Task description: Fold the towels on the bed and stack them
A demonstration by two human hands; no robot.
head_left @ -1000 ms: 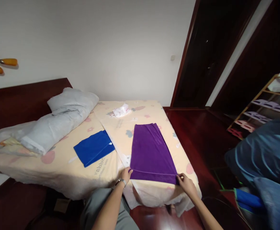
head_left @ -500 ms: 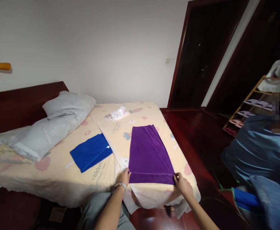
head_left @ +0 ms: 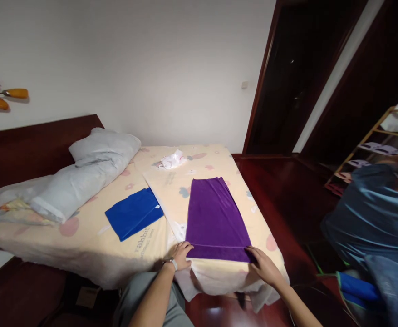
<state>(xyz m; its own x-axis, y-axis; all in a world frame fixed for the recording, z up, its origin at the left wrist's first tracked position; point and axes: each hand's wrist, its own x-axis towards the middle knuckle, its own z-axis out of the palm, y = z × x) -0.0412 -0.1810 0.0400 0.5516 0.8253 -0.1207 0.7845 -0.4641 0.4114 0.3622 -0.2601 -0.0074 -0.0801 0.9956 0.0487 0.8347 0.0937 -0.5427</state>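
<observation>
A purple towel-like cloth [head_left: 215, 213] lies spread on the bed, with a crease line running across it close to its near edge. At its near left corner rests my left hand [head_left: 181, 255], fingers stretched out and thumb apart, a watch or band on the wrist. My right hand [head_left: 264, 265] lies at the near right corner, its extended fingertips touching the cloth's edge. Neither hand grips the fabric. To the left, a folded blue cloth [head_left: 134, 213] with a small white tag lies flat.
The bed [head_left: 158, 181] has a patterned cream sheet. A grey-white covered bundle [head_left: 79, 177] lies by the dark headboard [head_left: 38, 150]. Farther back is a white crumpled bag [head_left: 173, 160]. On the right, a person in blue [head_left: 372, 213] is near a shoe rack [head_left: 372, 136].
Both hands have gone from pinching the purple cloth's near corners to lying with fingers extended on them. The view has shifted slightly. The person at right leans differently.
</observation>
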